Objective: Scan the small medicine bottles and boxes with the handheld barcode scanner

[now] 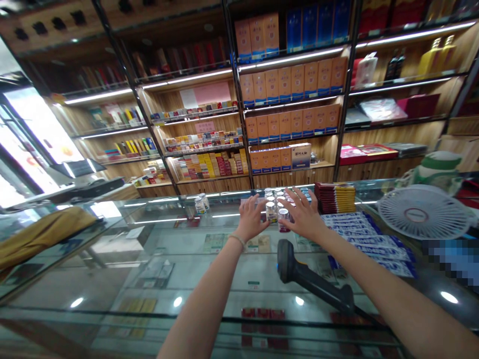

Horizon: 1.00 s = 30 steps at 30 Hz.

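Observation:
A cluster of small clear bottles with white caps (271, 212) stands on the glass counter between my hands. My left hand (252, 218) is at the cluster's left side, fingers apart and curved toward it. On the other side my right hand (304, 214) is spread over the bottles, its fingers hiding some of them. The front bottle (283, 219) has dark red at its base. Whether my fingertips touch the bottles I cannot tell. A pair of similar bottles (202, 203) stands apart to the left. Below my hands lies a black handheld barcode scanner (314, 279).
Stacked red and yellow packs (334, 197) and blue-white sachets (364, 237) lie right of my hands. Further right are a white fan grille (422, 212) and a green-white jug (436, 169). A brown cloth (45, 232) lies left. Stocked shelves (292, 104) stand behind the glass counter (179, 269).

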Available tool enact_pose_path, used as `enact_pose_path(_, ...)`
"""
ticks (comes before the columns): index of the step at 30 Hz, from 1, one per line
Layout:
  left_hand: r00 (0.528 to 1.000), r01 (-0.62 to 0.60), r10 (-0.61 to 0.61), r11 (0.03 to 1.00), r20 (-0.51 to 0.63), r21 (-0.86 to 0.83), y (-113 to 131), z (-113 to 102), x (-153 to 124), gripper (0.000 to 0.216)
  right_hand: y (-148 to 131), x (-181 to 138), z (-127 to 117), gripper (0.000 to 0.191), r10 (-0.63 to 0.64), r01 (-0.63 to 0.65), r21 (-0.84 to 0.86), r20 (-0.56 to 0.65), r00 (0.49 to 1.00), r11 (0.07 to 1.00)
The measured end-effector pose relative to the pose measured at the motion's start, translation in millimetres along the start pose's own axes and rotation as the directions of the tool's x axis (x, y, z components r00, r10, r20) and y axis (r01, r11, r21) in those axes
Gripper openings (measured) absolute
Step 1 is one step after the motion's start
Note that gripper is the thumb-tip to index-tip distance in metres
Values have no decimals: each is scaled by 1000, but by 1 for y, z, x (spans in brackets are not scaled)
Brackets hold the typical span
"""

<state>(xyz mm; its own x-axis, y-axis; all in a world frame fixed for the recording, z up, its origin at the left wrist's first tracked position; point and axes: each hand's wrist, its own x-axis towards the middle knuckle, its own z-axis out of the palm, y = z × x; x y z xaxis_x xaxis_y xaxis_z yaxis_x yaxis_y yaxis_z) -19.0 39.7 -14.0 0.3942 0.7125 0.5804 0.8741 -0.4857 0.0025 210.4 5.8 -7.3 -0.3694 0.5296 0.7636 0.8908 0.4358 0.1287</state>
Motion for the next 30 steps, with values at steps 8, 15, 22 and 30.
enact_pose_path(8,999,43,-43,996,1,74,-49,-35,-44,69,-8,0,0,56,15,-15,-2,-8,1000,1000)
enact_pose_path(15,979,173,-149,968,-142,180,-116,-72,-72,57,-11,18,5,55,-42,41,-18,-38,998,999)
enact_pose_path(22,933,286,-226,938,-279,196,-179,-90,-78,45,-52,65,12,51,-161,159,-35,-86,983,987)
enact_pose_path(30,938,279,-209,929,-278,244,-224,-90,-86,33,-123,115,52,49,-231,233,43,-36,972,972)
